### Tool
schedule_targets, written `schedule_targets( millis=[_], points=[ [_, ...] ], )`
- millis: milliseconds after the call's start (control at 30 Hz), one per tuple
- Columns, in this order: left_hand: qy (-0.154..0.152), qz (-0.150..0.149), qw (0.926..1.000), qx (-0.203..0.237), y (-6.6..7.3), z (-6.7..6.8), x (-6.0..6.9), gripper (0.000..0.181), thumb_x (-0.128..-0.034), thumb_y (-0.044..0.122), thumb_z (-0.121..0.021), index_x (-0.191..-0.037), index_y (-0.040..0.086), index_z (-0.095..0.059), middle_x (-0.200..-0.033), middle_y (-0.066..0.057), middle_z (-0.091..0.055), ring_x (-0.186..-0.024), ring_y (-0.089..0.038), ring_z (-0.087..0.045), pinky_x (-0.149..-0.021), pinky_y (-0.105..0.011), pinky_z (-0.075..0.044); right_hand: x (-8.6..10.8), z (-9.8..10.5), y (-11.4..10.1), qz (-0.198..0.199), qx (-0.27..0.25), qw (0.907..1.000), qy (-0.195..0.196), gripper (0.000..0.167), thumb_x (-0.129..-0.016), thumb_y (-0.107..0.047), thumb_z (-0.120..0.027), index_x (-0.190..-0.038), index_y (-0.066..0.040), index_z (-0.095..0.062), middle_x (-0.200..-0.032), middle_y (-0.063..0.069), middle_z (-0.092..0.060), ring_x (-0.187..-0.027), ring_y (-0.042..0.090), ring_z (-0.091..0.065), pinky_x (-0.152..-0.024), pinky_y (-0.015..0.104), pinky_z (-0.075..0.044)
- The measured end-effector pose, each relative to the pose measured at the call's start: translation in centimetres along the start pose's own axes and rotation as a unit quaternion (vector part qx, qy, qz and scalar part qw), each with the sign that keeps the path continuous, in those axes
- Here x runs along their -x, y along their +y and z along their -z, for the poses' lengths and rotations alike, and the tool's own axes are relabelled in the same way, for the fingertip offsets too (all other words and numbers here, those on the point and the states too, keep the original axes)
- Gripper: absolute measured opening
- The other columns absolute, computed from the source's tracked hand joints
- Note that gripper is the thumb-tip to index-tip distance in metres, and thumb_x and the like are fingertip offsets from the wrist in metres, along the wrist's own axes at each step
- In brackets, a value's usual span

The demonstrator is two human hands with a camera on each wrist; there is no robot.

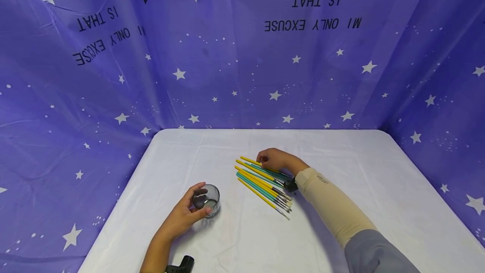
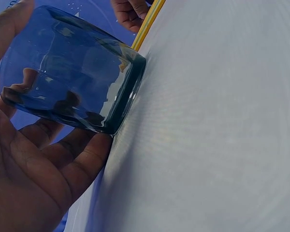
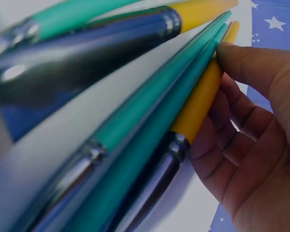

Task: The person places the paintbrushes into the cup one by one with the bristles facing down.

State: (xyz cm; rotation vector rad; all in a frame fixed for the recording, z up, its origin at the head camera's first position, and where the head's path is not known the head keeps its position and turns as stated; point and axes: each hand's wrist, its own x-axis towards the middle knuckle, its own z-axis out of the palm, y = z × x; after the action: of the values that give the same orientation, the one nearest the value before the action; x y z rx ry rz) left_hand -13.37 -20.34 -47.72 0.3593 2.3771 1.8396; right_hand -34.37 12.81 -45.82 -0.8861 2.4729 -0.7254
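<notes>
- The left hand (image 1: 183,216) has its fingers and thumb curled round the smoky glass (image 1: 212,197), which looks upright with its mouth up; whether its base fully rests on the white table (image 1: 235,239) is hard to tell; a light, even hold on the side walls should serve, leaving the mouth uncovered.
- The paintbrushes (image 1: 261,183) lie fanned to the right of the glass, handle tips towards it, bristles farther from it; that makes the handles the sensible end to take.
- The right hand (image 1: 274,159), beyond the glass and to its right, has its thumb against a yellow paintbrush (image 3: 198,108) with the fingers curled behind; the gap is nearly closed, though how firmly it pinches I cannot tell.
- Two teal paintbrushes (image 3: 159,113) lie just beside that handle, on the side nearer the glass; best to part the yellow one from them first, lest a neighbour drag along.
- A round, slick handle may roll; pinch squarely, thumb opposite fingertips, then lift clear of the fan before turning towards the glass.
</notes>
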Motion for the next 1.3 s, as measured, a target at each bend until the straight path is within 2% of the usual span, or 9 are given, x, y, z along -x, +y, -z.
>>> schedule_targets(
  millis=[167,433,600,733,1000,1200,1300],
  points=[
    [0.000,0.002,1.0000,-0.003,0.0,0.0,0.0,0.078,-0.0887,0.013,-0.076,-0.152,0.010,-0.032,-0.143,-0.023,-0.042,-0.126,-0.042,-0.051,-0.101,-0.038,-0.046,-0.1,0.3,-0.2,-0.016,0.013,0.9998,-0.004,0.014,-0.095,-0.006,-0.063,-0.107,-0.010,-0.069,-0.091,-0.001,-0.062,-0.082,0.017,-0.053,-0.078,0.034,-0.046],
    [0.010,0.014,0.9998,-0.006,0.1,0.0,0.1,0.080,-0.0875,0.015,-0.078,-0.153,0.012,-0.033,-0.143,-0.019,-0.043,-0.128,-0.039,-0.050,-0.101,-0.034,-0.045,0.3,0.8,-1.0,-0.003,0.014,0.9999,0.001,0.017,-0.096,-0.005,-0.061,-0.112,-0.007,-0.067,-0.103,0.004,-0.064,-0.092,0.019,-0.056,-0.088,0.039,-0.048],
    [0.009,0.007,0.9999,-0.010,0.0,0.0,0.2,0.078,-0.0882,0.014,-0.077,-0.152,0.010,-0.032,-0.143,-0.022,-0.043,-0.127,-0.042,-0.050,-0.102,-0.040,-0.045,0.6,1.2,-1.6,0.008,0.014,0.9998,0.010,0.018,-0.098,-0.005,-0.059,-0.115,-0.007,-0.065,-0.107,0.005,-0.064,-0.095,0.020,-0.056,-0.091,0.040,-0.048],
    [0.010,0.005,0.9999,-0.008,0.0,-0.1,0.2,0.078,-0.0880,0.014,-0.077,-0.152,0.009,-0.033,-0.142,-0.021,-0.044,-0.127,-0.042,-0.050,-0.102,-0.040,-0.045,0.8,1.5,-2.1,0.007,-0.016,0.9998,0.012,0.018,-0.100,-0.006,-0.055,-0.117,-0.006,-0.063,-0.106,0.005,-0.063,-0.090,0.019,-0.056,-0.087,0.037,-0.049],
    [0.011,0.008,0.9999,-0.008,0.0,-0.1,0.1,0.079,-0.0875,0.015,-0.078,-0.152,0.011,-0.033,-0.142,-0.020,-0.044,-0.127,-0.040,-0.051,-0.101,-0.035,-0.046,1.0,1.1,-2.5,0.020,-0.100,0.9945,0.024,0.019,-0.100,-0.005,-0.055,-0.117,0.001,-0.059,-0.098,0.008,-0.058,-0.067,0.019,-0.051,-0.063,0.033,-0.049],
    [0.017,0.007,0.9998,-0.010,0.0,-0.1,0.0,0.078,-0.0876,0.014,-0.078,-0.152,0.009,-0.034,-0.141,-0.020,-0.045,-0.127,-0.041,-0.051,-0.099,-0.032,-0.047,1.1,0.6,-3.4,0.025,-0.157,0.9864,0.042,0.017,-0.100,-0.006,-0.056,-0.116,-0.001,-0.059,-0.096,0.010,-0.057,-0.070,0.022,-0.053,-0.066,0.043,-0.053],
    [0.016,0.006,0.9998,-0.009,0.0,-0.1,0.0,0.078,-0.0877,0.014,-0.078,-0.152,0.009,-0.033,-0.141,-0.020,-0.044,-0.128,-0.041,-0.050,-0.099,-0.032,-0.047,1.1,0.3,-3.9,0.020,-0.177,0.9822,0.059,0.016,-0.101,-0.008,-0.056,-0.116,-0.005,-0.058,-0.098,0.009,-0.057,-0.074,0.021,-0.054,-0.069,0.042,-0.054]
  ],
)
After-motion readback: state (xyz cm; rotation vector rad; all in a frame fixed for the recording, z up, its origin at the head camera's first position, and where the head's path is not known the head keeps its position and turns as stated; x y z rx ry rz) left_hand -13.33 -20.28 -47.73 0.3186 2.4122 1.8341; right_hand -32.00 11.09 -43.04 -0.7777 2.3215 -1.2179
